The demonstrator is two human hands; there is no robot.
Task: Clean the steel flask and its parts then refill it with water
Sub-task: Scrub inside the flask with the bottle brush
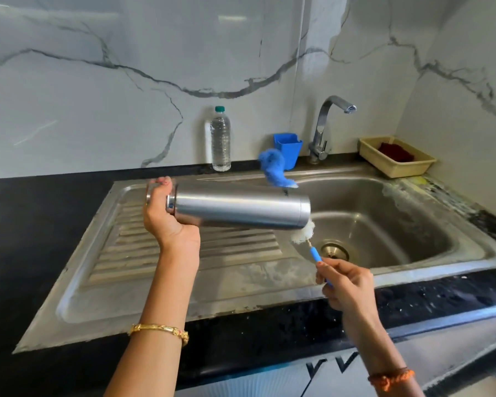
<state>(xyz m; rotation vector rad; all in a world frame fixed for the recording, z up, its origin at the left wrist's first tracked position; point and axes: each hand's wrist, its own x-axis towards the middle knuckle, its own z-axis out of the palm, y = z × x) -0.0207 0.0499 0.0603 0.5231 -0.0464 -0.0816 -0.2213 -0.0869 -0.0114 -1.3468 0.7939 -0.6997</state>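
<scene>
The left hand (166, 213) grips the flask (238, 206) by its neck end and holds it sideways over the sink (407, 224). The right hand (345, 285) pinches the blue handle of a brush (305, 233), and its white tip touches the flask's bottom edge. So the outside is being scrubbed now. I think the cleaning is only partly done. No lid or other parts can be seen. The tap (327, 124) is off. Rinsing and filling with water are still left.

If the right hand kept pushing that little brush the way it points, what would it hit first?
Most likely the steel flask: the right hand aims the brush up-left, and its white head already sits at the flask's end.
</scene>
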